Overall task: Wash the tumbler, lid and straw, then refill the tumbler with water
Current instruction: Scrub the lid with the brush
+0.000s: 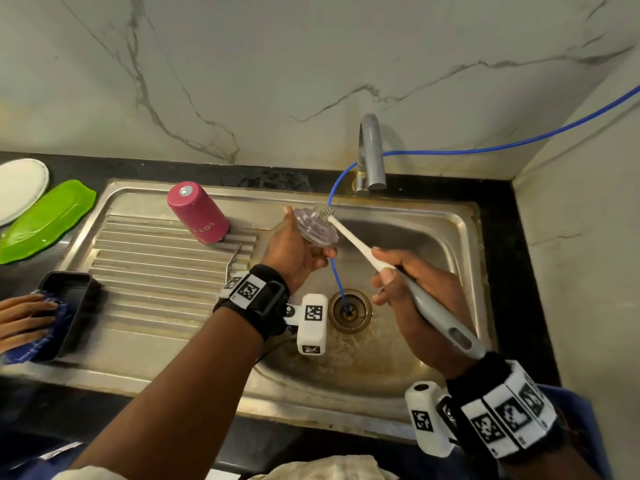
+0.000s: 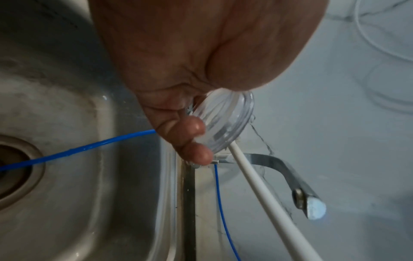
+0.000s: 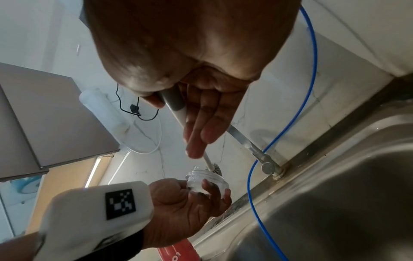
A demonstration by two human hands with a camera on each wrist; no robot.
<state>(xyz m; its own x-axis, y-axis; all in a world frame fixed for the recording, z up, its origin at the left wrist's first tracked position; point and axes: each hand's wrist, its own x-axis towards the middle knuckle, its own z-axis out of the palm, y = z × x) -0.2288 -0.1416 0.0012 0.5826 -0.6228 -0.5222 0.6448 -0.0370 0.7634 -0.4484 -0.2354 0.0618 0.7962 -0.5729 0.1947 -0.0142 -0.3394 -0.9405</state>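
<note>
Only readable lettering – "LOT", cut off, pale on pink tumbler [image 1: 198, 212] wall, upside down, well left of left-hand fingers [image 1: 320, 252]; red fragment below same fingers in right wrist view shows "O" – rest illegible; wristband squares coded patterns, not text

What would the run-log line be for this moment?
step: scrubbing lid | left hand: holds clear lid | right hand: grips brush, bristles at lid | pink tumbler: inverted on drainboard | tap: no flow visible
</note>
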